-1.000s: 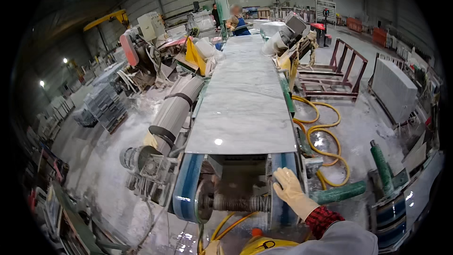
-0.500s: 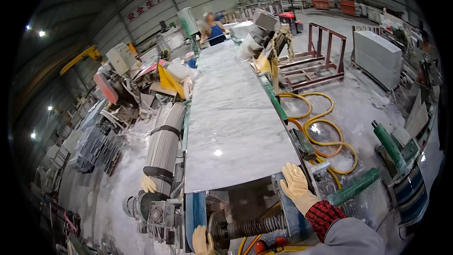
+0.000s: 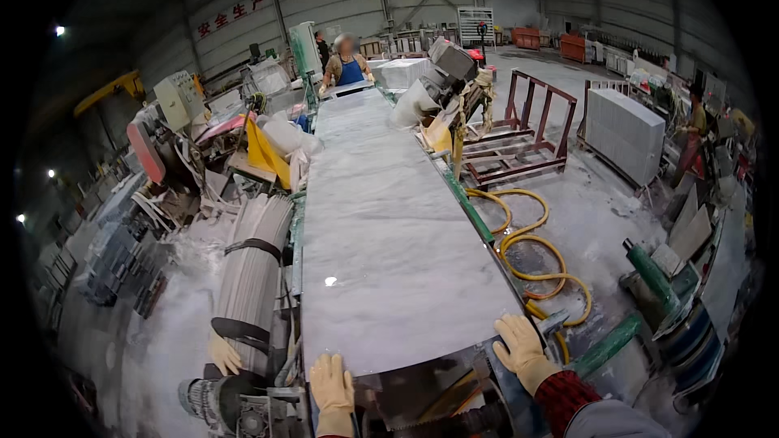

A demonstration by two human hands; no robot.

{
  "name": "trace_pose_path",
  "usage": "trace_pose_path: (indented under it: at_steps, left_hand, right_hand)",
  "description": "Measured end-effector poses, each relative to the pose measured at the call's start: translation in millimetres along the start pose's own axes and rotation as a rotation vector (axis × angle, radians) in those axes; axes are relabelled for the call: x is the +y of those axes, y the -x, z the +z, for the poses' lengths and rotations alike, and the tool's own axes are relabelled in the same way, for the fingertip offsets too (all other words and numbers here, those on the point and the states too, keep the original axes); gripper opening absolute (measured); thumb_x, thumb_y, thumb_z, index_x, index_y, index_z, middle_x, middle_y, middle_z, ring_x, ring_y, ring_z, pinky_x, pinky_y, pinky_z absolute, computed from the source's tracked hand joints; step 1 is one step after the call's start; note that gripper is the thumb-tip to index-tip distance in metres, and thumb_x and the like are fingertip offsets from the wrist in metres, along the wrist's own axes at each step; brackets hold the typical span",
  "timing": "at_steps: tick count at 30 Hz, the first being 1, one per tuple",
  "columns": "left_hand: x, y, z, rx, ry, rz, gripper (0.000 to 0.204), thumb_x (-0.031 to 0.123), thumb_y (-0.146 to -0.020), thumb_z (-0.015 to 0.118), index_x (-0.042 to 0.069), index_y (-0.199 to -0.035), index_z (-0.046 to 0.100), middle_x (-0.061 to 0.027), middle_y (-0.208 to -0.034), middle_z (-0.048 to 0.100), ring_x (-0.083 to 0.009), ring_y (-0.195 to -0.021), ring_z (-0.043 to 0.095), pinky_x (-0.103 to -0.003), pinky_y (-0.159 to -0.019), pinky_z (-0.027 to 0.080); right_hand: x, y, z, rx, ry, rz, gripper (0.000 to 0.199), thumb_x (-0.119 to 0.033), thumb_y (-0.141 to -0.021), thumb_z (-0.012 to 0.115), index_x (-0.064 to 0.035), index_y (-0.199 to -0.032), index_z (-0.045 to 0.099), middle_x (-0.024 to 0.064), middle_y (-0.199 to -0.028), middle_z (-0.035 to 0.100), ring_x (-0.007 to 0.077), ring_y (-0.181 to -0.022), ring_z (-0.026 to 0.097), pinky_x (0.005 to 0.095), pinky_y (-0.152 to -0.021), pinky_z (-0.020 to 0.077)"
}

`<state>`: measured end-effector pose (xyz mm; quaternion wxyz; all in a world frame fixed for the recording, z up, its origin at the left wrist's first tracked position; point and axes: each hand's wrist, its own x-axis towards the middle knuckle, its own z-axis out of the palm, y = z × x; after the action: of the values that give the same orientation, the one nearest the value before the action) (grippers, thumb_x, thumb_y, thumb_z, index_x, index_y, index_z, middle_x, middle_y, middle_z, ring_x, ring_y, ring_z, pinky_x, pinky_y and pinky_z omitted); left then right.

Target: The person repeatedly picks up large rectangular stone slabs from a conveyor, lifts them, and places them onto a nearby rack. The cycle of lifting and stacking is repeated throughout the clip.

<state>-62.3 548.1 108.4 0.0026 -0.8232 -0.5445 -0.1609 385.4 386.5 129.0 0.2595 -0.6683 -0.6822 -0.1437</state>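
A long grey-white stone slab [image 3: 389,227] lies flat on a conveyor line that runs away from me. My left hand [image 3: 333,383], in a pale yellow glove, rests on the slab's near edge at its left corner. My right hand [image 3: 522,349], gloved the same way with a red plaid cuff, presses flat on the near right corner. Both hands have fingers spread on the stone and grip nothing. Below the slab edge a roller [image 3: 454,422] of the machine shows.
A person in a blue apron [image 3: 349,65] stands at the far end of the line. Yellow hose [image 3: 531,251] coils on the wet floor to the right, beside a red metal rack [image 3: 527,138] and a stack of slabs [image 3: 625,134]. Machinery and a grey drum [image 3: 251,268] crowd the left side.
The view has tipped up and closer to the slab. My left hand has come up onto the slab's near edge; my right hand has stayed on the right corner.
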Motion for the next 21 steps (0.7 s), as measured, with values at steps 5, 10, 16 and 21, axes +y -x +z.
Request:
trace_pose_path:
  at_steps: [5, 10, 16, 21]
  left_hand:
    - [-14.9, 10.2, 18.8, 0.120, -0.032, 0.034, 0.055, 0.028, -0.099, 0.072, 0.009, -0.148, 0.058, -0.0232, -0.154, 0.055, -0.0465, -0.143, 0.050, -0.058, -0.125, 0.034]
    - [-12.8, 11.2, 12.7, 0.092, -0.116, -0.016, 0.055, 0.029, -0.097, 0.074, 0.011, -0.147, 0.058, -0.0190, -0.153, 0.056, -0.0419, -0.144, 0.050, -0.063, -0.122, 0.033]
    - [-1.3, 2.4, 5.6, 0.031, -0.135, -0.040, 0.052, 0.031, -0.099, 0.072, 0.014, -0.146, 0.057, -0.0162, -0.155, 0.056, -0.0376, -0.147, 0.050, -0.063, -0.125, 0.031]
    - [-15.0, 13.2, 21.5, 0.117, -0.120, 0.004, 0.049, 0.028, -0.103, 0.067, 0.012, -0.149, 0.059, -0.0176, -0.157, 0.056, -0.0396, -0.148, 0.050, -0.064, -0.127, 0.029]
  right_hand:
    - [-5.8, 1.2, -3.2, -0.152, -0.006, 0.086, 0.055, -0.029, -0.088, 0.077, -0.0041, -0.135, 0.064, 0.0220, -0.139, 0.063, 0.0433, -0.133, 0.056, 0.0544, -0.118, 0.0400]
    - [0.5, 7.0, 11.0, -0.113, 0.024, 0.057, 0.053, -0.030, -0.090, 0.076, -0.0049, -0.136, 0.064, 0.0220, -0.143, 0.062, 0.0443, -0.135, 0.054, 0.0559, -0.118, 0.0393]
    - [8.7, 18.6, 18.1, -0.153, 0.024, 0.108, 0.059, -0.035, -0.095, 0.072, -0.0060, -0.145, 0.061, 0.0220, -0.151, 0.059, 0.0424, -0.145, 0.050, 0.0574, -0.127, 0.0316]
    - [6.7, 21.8, 16.0, -0.144, -0.006, 0.095, 0.059, -0.032, -0.095, 0.073, -0.0045, -0.146, 0.061, 0.0222, -0.151, 0.059, 0.0433, -0.143, 0.051, 0.0567, -0.127, 0.0326]
